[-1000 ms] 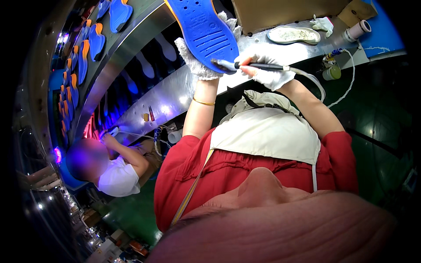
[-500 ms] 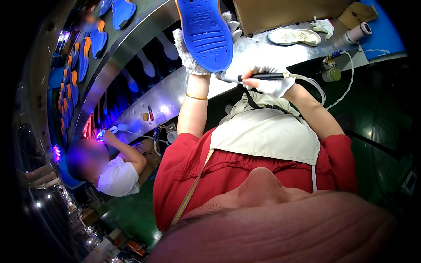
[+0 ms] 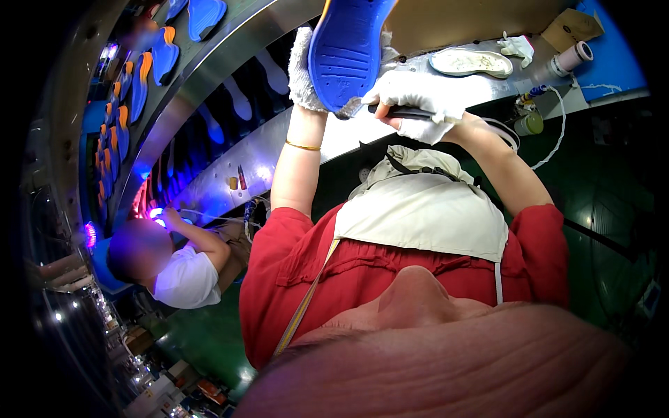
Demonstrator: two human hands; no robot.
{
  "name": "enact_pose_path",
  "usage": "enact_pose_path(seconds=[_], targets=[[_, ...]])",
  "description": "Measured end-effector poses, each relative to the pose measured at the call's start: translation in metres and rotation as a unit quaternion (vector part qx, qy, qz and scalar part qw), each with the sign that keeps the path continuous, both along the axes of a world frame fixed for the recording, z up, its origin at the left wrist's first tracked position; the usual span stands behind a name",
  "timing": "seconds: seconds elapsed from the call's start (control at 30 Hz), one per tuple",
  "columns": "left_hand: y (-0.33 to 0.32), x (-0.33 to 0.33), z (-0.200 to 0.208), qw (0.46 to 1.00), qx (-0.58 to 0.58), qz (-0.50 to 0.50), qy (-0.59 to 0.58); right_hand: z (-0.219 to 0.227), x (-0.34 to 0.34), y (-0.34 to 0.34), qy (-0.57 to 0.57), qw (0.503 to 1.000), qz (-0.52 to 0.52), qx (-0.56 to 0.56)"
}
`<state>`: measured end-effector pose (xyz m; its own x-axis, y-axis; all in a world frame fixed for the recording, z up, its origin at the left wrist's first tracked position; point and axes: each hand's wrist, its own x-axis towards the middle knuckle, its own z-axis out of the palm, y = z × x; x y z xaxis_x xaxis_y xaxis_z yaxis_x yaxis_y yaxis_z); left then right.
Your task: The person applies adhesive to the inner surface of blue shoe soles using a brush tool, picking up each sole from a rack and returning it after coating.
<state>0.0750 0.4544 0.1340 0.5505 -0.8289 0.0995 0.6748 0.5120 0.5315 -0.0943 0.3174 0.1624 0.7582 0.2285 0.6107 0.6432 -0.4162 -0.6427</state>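
Observation:
A blue shoe sole (image 3: 348, 59) with an orange edge is in my left hand (image 3: 302, 73), which wears a knitted white glove. The fingers wrap behind the sole, so most of them are hidden. My right hand (image 3: 426, 94), in a thin white glove with bare fingertips, is closed around a black-handled brush (image 3: 411, 112). Its greyish tip (image 3: 352, 106) touches the lower rounded end of the sole. Pale tubing (image 3: 503, 132) shows beyond my right wrist.
A white sole (image 3: 471, 62), a crumpled glove (image 3: 516, 47) and a pink spool (image 3: 573, 56) lie on the metal bench. At left, a conveyor (image 3: 188, 63) carries several blue-and-orange soles. A co-worker in a white shirt (image 3: 187, 279) sits nearby under purple light. A white hose (image 3: 559, 118) hangs at right.
The sole and my left hand have shifted right and slightly up. My right hand has moved up and left, bringing the brush tip against the sole's lower end.

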Motion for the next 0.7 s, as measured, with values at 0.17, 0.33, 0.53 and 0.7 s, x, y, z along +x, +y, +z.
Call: enact_pose_path(seconds=[0.17, 0.33, 0.53, 0.7], targets=[[0.001, 0.004, 0.002, 0.991, 0.129, 0.005, 0.019, 0.008, 0.005, -0.013, 0.334, 0.92, 0.09, 0.185], [-0.005, -0.01, 0.02, 0.984, 0.173, -0.027, -0.024, 0.009, 0.013, -0.008, 0.142, 0.988, 0.002, 0.056], [-0.004, -0.01, 0.022, 0.961, 0.257, -0.077, -0.073, 0.022, 0.009, -0.021, 0.252, 0.967, 0.009, -0.041], [-0.009, -0.017, 0.032, 0.956, 0.268, -0.092, -0.077, 0.021, 0.011, -0.026, 0.221, 0.975, -0.007, -0.002]])
